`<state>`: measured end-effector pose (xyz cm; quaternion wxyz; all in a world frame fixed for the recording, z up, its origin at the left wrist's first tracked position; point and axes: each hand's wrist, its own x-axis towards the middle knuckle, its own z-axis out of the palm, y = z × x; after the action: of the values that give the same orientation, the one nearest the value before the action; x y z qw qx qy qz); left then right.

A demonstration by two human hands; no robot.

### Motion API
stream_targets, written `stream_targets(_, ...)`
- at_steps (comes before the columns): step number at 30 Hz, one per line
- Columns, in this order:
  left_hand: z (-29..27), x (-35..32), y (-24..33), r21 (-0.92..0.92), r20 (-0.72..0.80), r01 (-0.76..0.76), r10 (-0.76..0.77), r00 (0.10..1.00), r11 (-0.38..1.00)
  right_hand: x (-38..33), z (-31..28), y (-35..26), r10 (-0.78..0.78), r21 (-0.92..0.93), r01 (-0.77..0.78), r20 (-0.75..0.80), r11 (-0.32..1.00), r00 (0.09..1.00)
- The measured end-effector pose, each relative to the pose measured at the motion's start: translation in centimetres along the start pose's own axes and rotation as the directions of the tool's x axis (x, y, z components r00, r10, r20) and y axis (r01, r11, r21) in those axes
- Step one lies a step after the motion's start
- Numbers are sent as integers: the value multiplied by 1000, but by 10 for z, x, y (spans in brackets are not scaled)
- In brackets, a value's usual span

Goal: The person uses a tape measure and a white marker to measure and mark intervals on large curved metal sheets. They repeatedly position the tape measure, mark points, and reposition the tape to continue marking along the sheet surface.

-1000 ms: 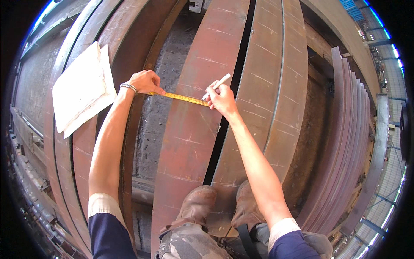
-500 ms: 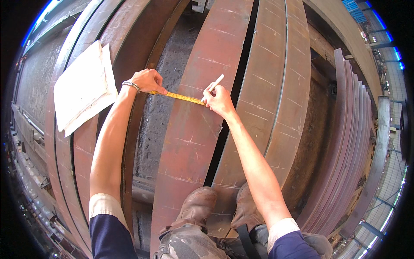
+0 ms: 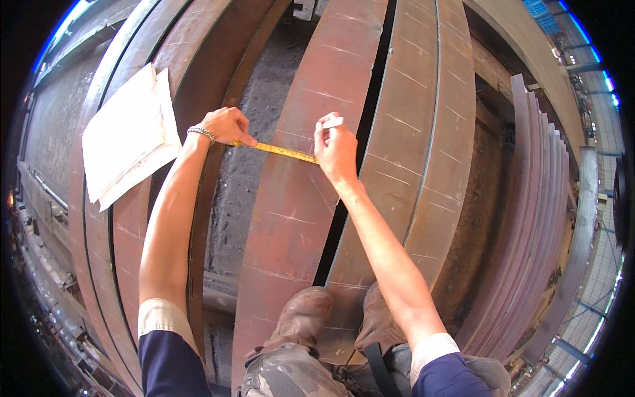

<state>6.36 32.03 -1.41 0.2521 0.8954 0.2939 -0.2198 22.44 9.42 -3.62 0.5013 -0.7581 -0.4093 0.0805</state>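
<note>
A yellow tape measure (image 3: 281, 151) lies stretched across a reddish steel beam (image 3: 291, 198) scored with short white lines. My left hand (image 3: 227, 126), a chain bracelet at its wrist, pinches the blade at the beam's left edge. At the blade's other end, near the beam's right edge, is my right hand (image 3: 336, 149). Its curled fingers grip a white chalk stick (image 3: 334, 122), partly hidden by the fingers. Whether the right hand also touches the tape is hard to tell.
White paper sheets (image 3: 126, 139) rest on beams at the left. Dark gaps separate the beams; my boots (image 3: 304, 311) stand on them. Browner marked beams (image 3: 397, 132) run to the right, with stacked steel bars (image 3: 529, 231) beyond.
My right hand has turned and shifted slightly, and the chalk has gone from slanting down to the tape to lying nearly level above it. My left hand and the tape stay almost in place.
</note>
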Motion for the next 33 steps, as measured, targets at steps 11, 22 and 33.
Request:
stream_targets(11,-1,4,2,-7,3,7,-7,1000,1000,2,-49,16,343,196,-320,-98,927,934)
stream_targets(22,-1,9,3,-36,-31,32,-33,999,999,12,-73,21,376,279,-327,-145,903,915)
stream_targets(33,1,6,6,-13,-37,38,-39,999,999,-1,-71,20,432,277,-391,-103,878,896)
